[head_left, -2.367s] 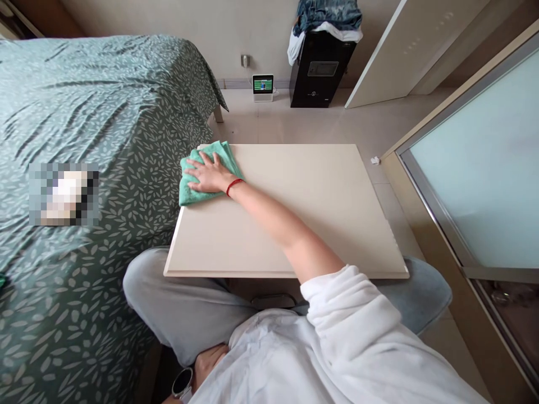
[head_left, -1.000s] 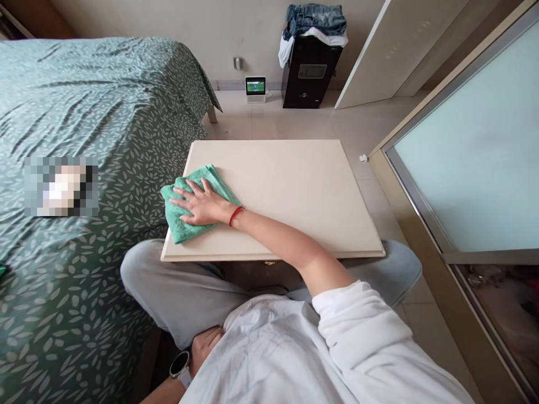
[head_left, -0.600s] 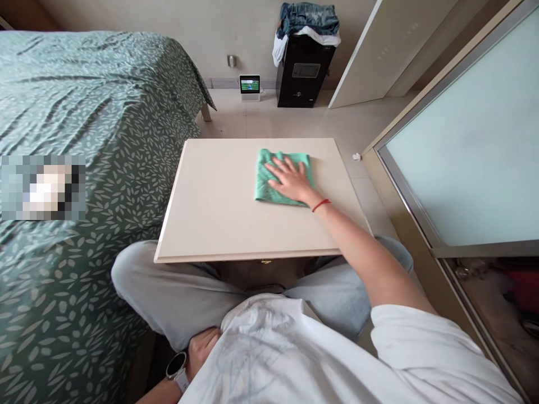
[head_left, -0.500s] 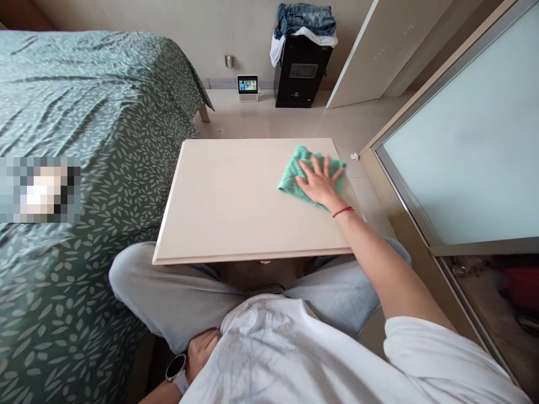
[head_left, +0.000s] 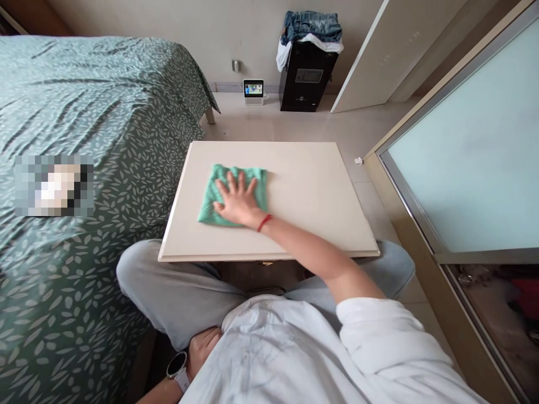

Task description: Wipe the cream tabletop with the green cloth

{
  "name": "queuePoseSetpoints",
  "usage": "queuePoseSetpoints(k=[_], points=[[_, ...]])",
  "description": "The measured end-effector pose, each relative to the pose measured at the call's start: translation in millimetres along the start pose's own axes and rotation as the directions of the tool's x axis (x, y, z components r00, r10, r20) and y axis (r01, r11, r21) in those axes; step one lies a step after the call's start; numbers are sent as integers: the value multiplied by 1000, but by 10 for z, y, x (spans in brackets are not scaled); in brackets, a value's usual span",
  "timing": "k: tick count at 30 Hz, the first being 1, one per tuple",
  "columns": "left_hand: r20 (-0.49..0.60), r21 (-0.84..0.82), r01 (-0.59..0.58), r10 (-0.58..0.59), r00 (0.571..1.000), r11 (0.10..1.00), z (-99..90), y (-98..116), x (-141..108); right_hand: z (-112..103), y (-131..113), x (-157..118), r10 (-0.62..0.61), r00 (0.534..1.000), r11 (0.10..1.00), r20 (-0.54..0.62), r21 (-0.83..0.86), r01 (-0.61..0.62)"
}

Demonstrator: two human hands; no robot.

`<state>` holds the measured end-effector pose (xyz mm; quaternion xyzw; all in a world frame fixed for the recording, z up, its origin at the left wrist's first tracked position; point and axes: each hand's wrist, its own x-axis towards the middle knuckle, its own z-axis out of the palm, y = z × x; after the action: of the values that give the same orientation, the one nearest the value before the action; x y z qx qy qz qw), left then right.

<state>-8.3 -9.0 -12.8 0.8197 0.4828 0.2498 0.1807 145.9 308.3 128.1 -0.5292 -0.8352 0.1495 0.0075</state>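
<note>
My right hand (head_left: 238, 203) lies flat with its fingers spread on a green cloth (head_left: 210, 206), pressing it against the left half of a small cream table (head_left: 311, 196). The cloth is spread out under the palm and does not hang over the table's edge. A red string bracelet circles that wrist. My left hand (head_left: 204, 349) rests in my lap against the grey-blue jeans (head_left: 181, 303). Its fingers are mostly hidden by the white shirt (head_left: 273, 353), so their pose is unclear. A watch (head_left: 177, 366) with a white strap is on the left wrist.
A bed with a green leaf-patterned cover (head_left: 126, 129) stands to the left. Beyond the table are a small display (head_left: 253, 91) on the floor and a black cabinet (head_left: 305, 81) with folded jeans on top. A sliding door with a frosted panel (head_left: 475, 151) runs along the right.
My right hand and the green cloth have moved across the tabletop from its far right corner to the left half. My left hand stays in my lap.
</note>
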Motion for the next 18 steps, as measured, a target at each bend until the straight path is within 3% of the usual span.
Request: queuePoseSetpoints(k=[4,6,8,10,13,16,18], points=[[24,26,19,-20,1000,999,6,-16,-21,245,-780,180,-348,938,937,14,24,347],[14,37,37,-38,999,999,8,-13,-23,338,-905,180,-462,887,887,8,24,462],[4,37,36,-36,999,999,6,-2,-17,375,-822,139,-538,843,843,7,23,538],[-1,31,35,-35,999,999,-4,17,-4,340,-558,67,-554,833,833,16,22,553],[20,15,60,-60,998,998,-31,51,23,162,74,-99,-448,893,894,39,17,448],[29,-7,64,-64,998,998,-56,74,49,-78,869,-366,-190,981,981,41,-17,191],[14,-17,47,-46,999,999,-65,81,63,-195,1426,-616,35,999,999,-10,-42,-35]])
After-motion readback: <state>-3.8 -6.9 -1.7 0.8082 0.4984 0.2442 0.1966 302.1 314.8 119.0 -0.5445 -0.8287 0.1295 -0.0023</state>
